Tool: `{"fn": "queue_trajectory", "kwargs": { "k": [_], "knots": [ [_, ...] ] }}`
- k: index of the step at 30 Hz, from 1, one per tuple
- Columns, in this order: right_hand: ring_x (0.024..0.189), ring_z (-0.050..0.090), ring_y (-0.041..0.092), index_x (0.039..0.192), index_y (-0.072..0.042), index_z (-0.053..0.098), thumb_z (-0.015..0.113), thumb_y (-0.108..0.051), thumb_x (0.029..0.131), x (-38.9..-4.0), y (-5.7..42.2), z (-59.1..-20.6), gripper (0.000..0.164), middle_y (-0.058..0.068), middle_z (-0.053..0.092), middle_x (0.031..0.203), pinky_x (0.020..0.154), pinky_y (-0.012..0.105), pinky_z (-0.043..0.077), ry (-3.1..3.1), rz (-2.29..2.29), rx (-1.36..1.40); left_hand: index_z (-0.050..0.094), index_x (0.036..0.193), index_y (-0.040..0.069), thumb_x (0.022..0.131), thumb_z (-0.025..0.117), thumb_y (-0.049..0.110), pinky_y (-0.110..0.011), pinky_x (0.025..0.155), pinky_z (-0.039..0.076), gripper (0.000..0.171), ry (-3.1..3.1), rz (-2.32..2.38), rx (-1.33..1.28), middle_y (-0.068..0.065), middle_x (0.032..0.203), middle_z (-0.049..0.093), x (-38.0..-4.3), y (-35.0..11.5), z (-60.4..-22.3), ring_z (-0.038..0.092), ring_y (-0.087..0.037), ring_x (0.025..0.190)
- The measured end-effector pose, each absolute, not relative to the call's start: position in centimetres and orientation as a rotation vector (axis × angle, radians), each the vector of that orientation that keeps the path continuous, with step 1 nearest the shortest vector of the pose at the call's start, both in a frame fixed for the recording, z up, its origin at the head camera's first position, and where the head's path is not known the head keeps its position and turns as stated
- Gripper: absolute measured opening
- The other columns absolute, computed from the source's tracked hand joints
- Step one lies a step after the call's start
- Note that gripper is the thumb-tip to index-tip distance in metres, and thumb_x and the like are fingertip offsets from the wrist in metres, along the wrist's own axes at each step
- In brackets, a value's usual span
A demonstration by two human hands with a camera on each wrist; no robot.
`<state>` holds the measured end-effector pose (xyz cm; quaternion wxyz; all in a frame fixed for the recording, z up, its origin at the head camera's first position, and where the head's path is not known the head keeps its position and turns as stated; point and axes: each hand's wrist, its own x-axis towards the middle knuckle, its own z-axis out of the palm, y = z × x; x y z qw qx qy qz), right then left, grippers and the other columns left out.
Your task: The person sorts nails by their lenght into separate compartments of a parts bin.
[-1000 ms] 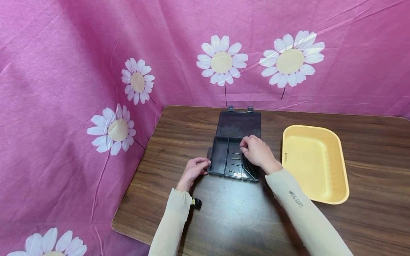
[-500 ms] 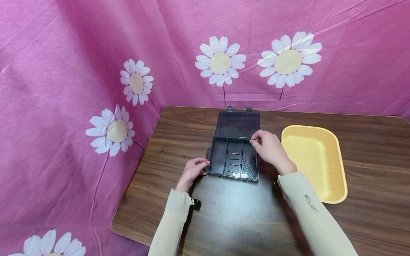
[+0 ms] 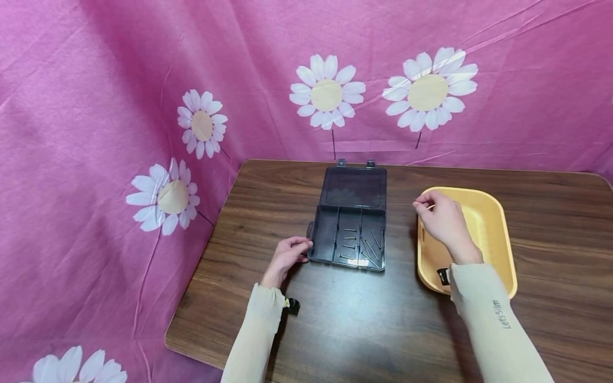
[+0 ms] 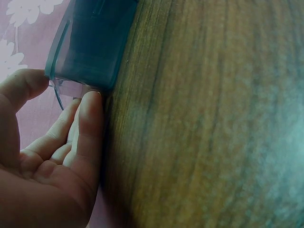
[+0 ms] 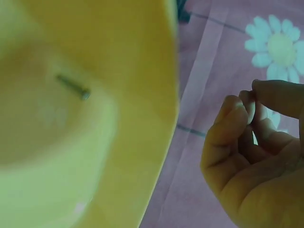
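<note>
A dark see-through compartment box [image 3: 327, 229] lies on the table with its lid [image 3: 354, 187] folded back. Several short screws [image 3: 349, 238] lie in its middle compartment, and several longer ones [image 3: 372, 250] in the right compartment. My left hand [image 3: 286, 256] holds the box's left side; in the left wrist view the thumb is at its upper rim and the fingertips low on its wall. Over the left part of a yellow plastic tub [image 3: 498, 234] is my right hand [image 3: 445, 221], its fingers loosely bent with nothing visible between them. A single screw [image 5: 73, 88] lies in the tub.
The wood-grain table [image 3: 345, 330] ends at a rounded corner on the left. A pink curtain [image 3: 258, 64] with white daisies hangs behind it and along the left side. The tub stands to the right of the box.
My right hand has moved right, from above the box's right compartment past its right edge to over the yellow tub. My left hand has stayed at the box's left side.
</note>
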<state>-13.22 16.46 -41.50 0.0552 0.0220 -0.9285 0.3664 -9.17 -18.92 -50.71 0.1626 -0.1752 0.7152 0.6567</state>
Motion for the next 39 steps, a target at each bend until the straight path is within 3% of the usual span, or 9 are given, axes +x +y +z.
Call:
{"fn": "queue_trajectory", "kwargs": {
  "k": [8,22,29,39],
  "knots": [
    [0.080,0.058,0.032,0.093,0.000,0.064,0.055,-0.020,0.092,-13.4,19.6,-42.2,0.021,0.017,0.066,0.087,0.064,0.033,0.041,-3.006,1.036,0.045,0.067,0.109,-0.003,0.087,0.067,0.009,-0.021,0.064,0.056,0.025,2.042,1.883,-0.512,0.000,0.093,0.070,-9.1,-18.9,-50.7,0.061,-0.008,0.074],
    [0.069,0.055,0.021,0.078,-0.001,0.063,0.061,-0.017,0.086,-15.8,21.5,-44.2,0.018,0.008,0.062,0.072,0.059,0.028,0.042,-3.357,0.869,0.391,0.066,0.108,-0.004,0.087,0.067,0.010,-0.020,0.063,0.056,0.025,2.052,1.882,-0.495,0.000,0.091,0.070,-9.0,-18.9,-50.8,0.061,-0.008,0.070],
    [0.066,0.052,0.019,0.074,-0.003,0.063,0.062,-0.019,0.085,-16.3,21.1,-45.2,0.019,0.003,0.056,0.065,0.057,0.026,0.039,-3.445,0.858,0.403,0.066,0.109,-0.004,0.088,0.067,0.010,-0.020,0.063,0.056,0.026,2.054,1.879,-0.498,-0.003,0.093,0.071,-9.1,-18.8,-50.8,0.061,-0.008,0.073],
    [0.071,0.054,0.024,0.080,-0.001,0.066,0.059,-0.019,0.084,-16.6,20.5,-45.7,0.020,0.008,0.060,0.073,0.060,0.026,0.040,-3.516,0.837,0.337,0.067,0.109,-0.004,0.087,0.067,0.010,-0.020,0.061,0.056,0.026,2.056,1.881,-0.507,-0.001,0.091,0.070,-9.1,-18.8,-50.6,0.061,-0.008,0.075]
  ]
}}
